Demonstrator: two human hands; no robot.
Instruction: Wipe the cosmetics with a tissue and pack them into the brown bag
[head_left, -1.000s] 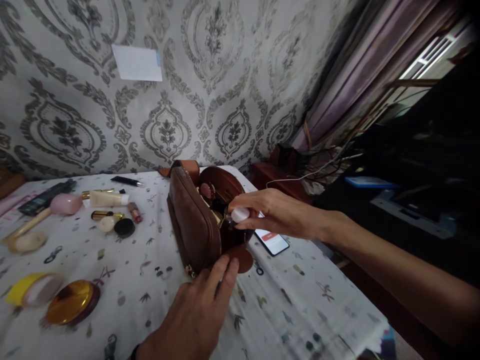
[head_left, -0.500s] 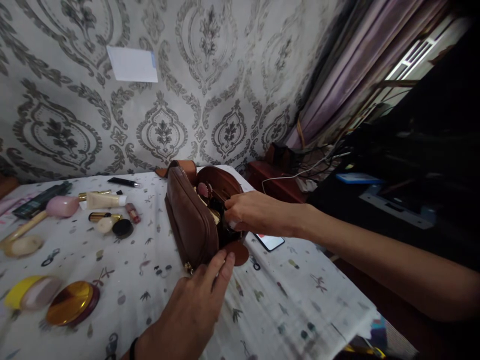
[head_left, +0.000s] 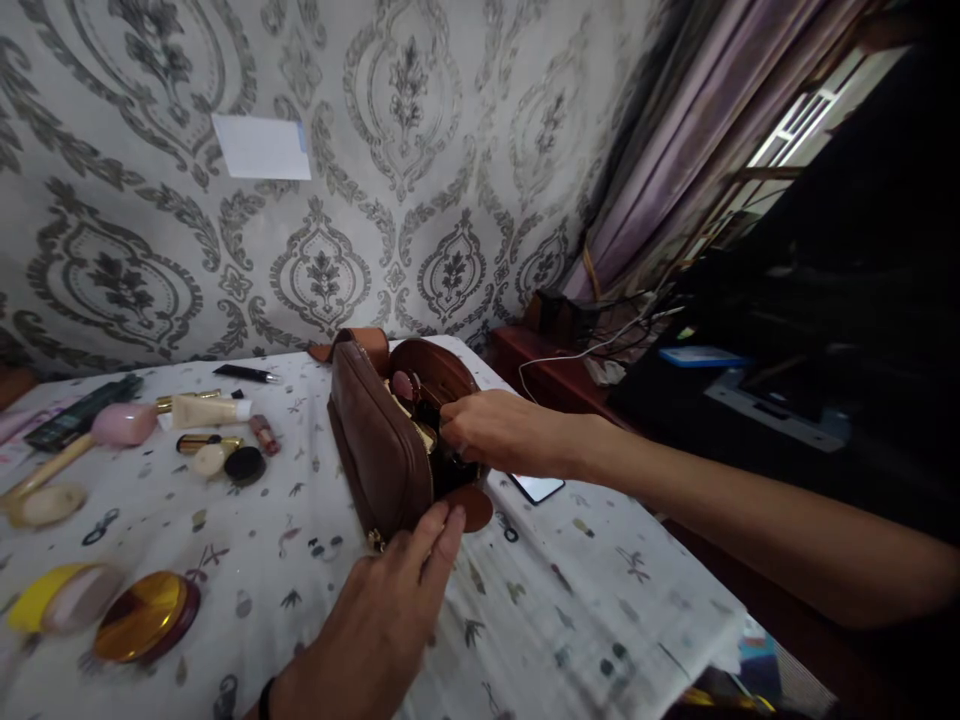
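Note:
A brown leather bag [head_left: 379, 430] stands unzipped on the cloth-covered table, its mouth facing right. Inside it, small items show, among them a pinkish round one [head_left: 403, 385]. My right hand [head_left: 487, 430] reaches into the opening with curled fingers; the fingertips, and whatever they grip, are hidden. My left hand [head_left: 390, 600] is at the bag's near end, its fingertips against the rounded brown leather end piece [head_left: 472, 508]. The left thumb is out of sight. A zip pull [head_left: 376, 540] hangs close to the left fingers.
Cosmetics lie at the left: a cream tube [head_left: 206, 410], a black-lidded jar [head_left: 244, 465], a gold compact [head_left: 142, 615], a yellow-and-pink item [head_left: 64, 598] and a pink-headed brush [head_left: 124, 424]. A phone [head_left: 538, 487] lies behind my right wrist. The patterned wall [head_left: 322, 270] borders the table's far side.
The view has shifted slightly. My right hand remains in the bag with little visible movement, and my left hand keeps its place at the near end.

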